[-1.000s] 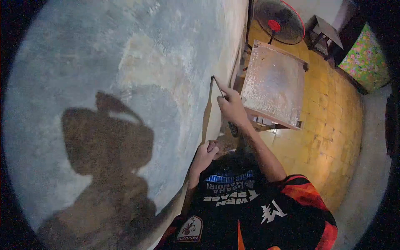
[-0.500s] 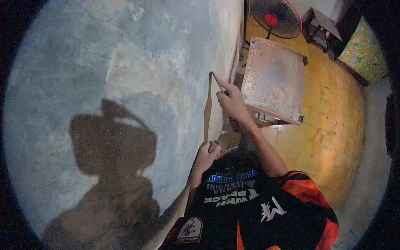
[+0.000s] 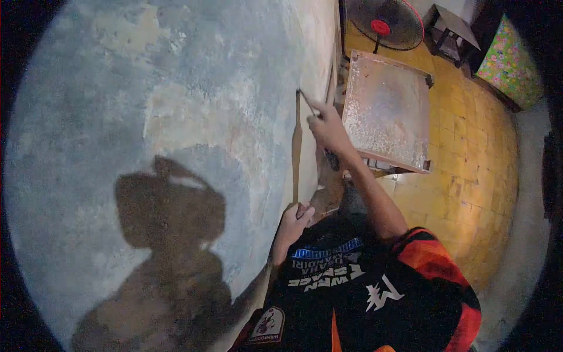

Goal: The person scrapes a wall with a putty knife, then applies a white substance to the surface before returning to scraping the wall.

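Observation:
The wall [image 3: 199, 117] in front of me is blue-grey with pale, patchy areas. My right hand [image 3: 328, 126] is closed around a scraper-like tool [image 3: 306, 101], seen nearly edge-on. Its thin tip meets the wall, and its dark handle end [image 3: 332, 159] shows below the hand. A narrow shadow runs down the wall from the tip. Lower down, beside the wall and close to my shirt, my left hand [image 3: 295, 222] is closed around a small reddish-brown thing [image 3: 302, 210], mostly hidden by the fingers.
To the right of my right arm stands a worn, speckled table [image 3: 387, 111]. Behind it are a fan [image 3: 384, 26] with a red hub and a dark stool [image 3: 454, 35]. A floral cloth [image 3: 510, 61] hangs at the far right, above yellow floor tiles [image 3: 463, 176].
My right hand and the tool tip have moved a little higher along the wall. My left hand stays almost in place. My head's shadow has shifted right and down in view.

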`<state>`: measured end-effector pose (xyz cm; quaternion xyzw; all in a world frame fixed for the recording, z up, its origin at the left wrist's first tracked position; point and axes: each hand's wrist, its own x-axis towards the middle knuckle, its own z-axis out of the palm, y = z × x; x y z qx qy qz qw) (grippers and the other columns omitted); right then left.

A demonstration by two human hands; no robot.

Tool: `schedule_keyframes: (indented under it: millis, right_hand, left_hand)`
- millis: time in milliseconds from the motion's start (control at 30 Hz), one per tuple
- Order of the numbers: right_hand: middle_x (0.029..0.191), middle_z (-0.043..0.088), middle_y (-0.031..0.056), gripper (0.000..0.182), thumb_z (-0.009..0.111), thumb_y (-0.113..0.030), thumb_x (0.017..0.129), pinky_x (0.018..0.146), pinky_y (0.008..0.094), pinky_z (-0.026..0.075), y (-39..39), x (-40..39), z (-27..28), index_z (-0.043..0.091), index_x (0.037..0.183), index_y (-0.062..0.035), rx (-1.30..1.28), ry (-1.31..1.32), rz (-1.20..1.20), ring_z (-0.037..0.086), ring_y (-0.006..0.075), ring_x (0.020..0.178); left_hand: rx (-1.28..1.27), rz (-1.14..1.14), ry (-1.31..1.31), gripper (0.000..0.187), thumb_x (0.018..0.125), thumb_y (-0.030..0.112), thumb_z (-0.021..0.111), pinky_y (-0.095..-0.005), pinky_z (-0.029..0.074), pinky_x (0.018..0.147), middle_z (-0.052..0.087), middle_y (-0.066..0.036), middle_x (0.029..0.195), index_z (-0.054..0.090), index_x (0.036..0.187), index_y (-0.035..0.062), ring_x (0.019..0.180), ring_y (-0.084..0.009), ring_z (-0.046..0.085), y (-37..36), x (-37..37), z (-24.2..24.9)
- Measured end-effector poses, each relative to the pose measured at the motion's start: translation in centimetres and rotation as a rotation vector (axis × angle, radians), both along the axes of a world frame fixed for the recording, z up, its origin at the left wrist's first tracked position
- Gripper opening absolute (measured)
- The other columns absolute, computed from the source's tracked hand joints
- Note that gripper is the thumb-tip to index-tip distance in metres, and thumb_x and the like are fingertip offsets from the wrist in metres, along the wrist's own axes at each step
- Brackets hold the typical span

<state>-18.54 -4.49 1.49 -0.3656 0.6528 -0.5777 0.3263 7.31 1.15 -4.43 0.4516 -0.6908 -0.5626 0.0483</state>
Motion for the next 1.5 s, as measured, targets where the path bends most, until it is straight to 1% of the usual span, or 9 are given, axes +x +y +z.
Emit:
schedule_keyframes:
  millis: [167, 267, 400, 733, 833, 900, 1033, 1100, 1500]
  right_hand:
    - [0.075, 0.057, 0.0052, 0.06, 0.052, -0.005, 0.086, 0.062, 0.029, 0.046, 0.4, 0.9, 0.3, 0.053, 0.145, -0.0179, -0.133, 0.072, -0.041, 0.05, 0.0121, 0.065]
    - [0.078, 0.059, 0.0068, 0.06, 0.053, -0.005, 0.086, 0.063, 0.0292, 0.046, -0.4, -0.9, 1.6, 0.053, 0.144, -0.0174, 0.099, -0.056, -0.037, 0.051, 0.0118, 0.067]
    - [0.063, 0.05, 0.002, 0.064, 0.051, -0.003, 0.084, 0.054, 0.0303, 0.042, 1.8, 1.7, 1.0, 0.05, 0.146, -0.0195, -0.015, -0.042, 0.061, 0.044, 0.0117, 0.056]
    - [0.07, 0.049, 0.0176, 0.068, 0.046, 0.001, 0.081, 0.063, 0.031, 0.045, 2.1, 0.9, 3.5, 0.049, 0.146, -0.0178, 0.164, -0.194, 0.093, 0.044, 0.014, 0.06]
    - [0.06, 0.037, -0.002, 0.067, 0.047, -0.001, 0.087, 0.049, 0.0284, 0.038, 1.7, 1.9, 1.2, 0.046, 0.15, -0.0254, -0.019, -0.04, 0.049, 0.034, 0.0076, 0.051]
    - [0.06, 0.038, -0.0005, 0.067, 0.048, -0.001, 0.087, 0.05, 0.0286, 0.038, 1.2, 2.0, 0.8, 0.046, 0.149, -0.0244, -0.058, 0.024, 0.022, 0.035, 0.0084, 0.052]
    - [0.097, 0.067, 0.0272, 0.068, 0.046, -0.001, 0.082, 0.078, 0.0329, 0.05, 1.8, 1.1, 3.6, 0.049, 0.147, -0.0187, 0.204, 0.021, 0.087, 0.061, 0.0217, 0.074]
    - [0.074, 0.05, 0.013, 0.067, 0.048, 0.0, 0.084, 0.064, 0.0303, 0.044, 2.2, 2.6, 1.8, 0.048, 0.148, -0.0213, 0.03, 0.067, 0.034, 0.047, 0.0144, 0.063]
    - [0.061, 0.043, 0.0044, 0.064, 0.048, -0.001, 0.084, 0.054, 0.0293, 0.042, -1.3, 0.5, -1.0, 0.051, 0.145, -0.0212, -0.062, 0.154, -0.149, 0.043, 0.0102, 0.056]
  left_hand:
    - [0.081, 0.042, 0.058, 0.036, 0.095, 0.029, 0.064, -0.031, 0.047, 0.074, 0.062, -0.01, 0.085, 0.061, 0.104, -0.0053, 0.08, -0.0172, 0.059, -0.3, -0.4, -1.0]
    - [0.019, 0.036, 0.054, 0.036, 0.096, 0.03, 0.064, -0.031, 0.047, 0.075, 0.063, -0.01, 0.086, 0.061, 0.103, -0.005, 0.079, -0.0177, 0.059, 0.0, 0.3, -1.4]
    - [0.108, -0.009, 0.047, 0.038, 0.096, 0.031, 0.062, -0.0319, 0.049, 0.076, 0.065, -0.01, 0.085, 0.062, 0.107, -0.0049, 0.078, -0.0189, 0.061, -0.7, -0.6, -0.8]
    - [0.153, -0.014, -0.031, 0.041, 0.096, 0.029, 0.06, -0.0315, 0.049, 0.082, 0.068, -0.011, 0.092, 0.062, 0.12, -0.005, 0.086, -0.0191, 0.063, -0.5, -0.5, 0.1]
    - [0.144, 0.003, 0.014, 0.04, 0.097, 0.027, 0.06, -0.0316, 0.049, 0.081, 0.067, -0.01, 0.092, 0.061, 0.119, -0.0059, 0.086, -0.0178, 0.063, 0.2, 0.0, -0.9]
    - [0.083, -0.023, -0.018, 0.039, 0.097, 0.026, 0.061, -0.0315, 0.049, 0.079, 0.067, -0.009, 0.091, 0.061, 0.119, -0.0061, 0.085, -0.0168, 0.063, -0.6, -0.1, -1.2]
    - [0.131, 0.001, -0.056, 0.038, 0.096, 0.025, 0.063, -0.0302, 0.05, 0.077, 0.066, -0.007, 0.09, 0.061, 0.119, -0.0065, 0.083, -0.015, 0.062, -0.4, -1.3, 1.1]
    - [0.114, 0.043, 0.012, 0.038, 0.096, 0.023, 0.063, -0.0281, 0.049, 0.075, 0.064, -0.007, 0.089, 0.06, 0.118, -0.0075, 0.081, -0.0131, 0.061, 0.0, -1.5, 1.8]
    - [0.052, 0.06, -0.067, 0.033, 0.095, 0.025, 0.063, -0.0305, 0.047, 0.076, 0.057, -0.003, 0.081, 0.063, 0.107, -0.0055, 0.079, -0.013, 0.054, 0.4, -1.1, 1.4]
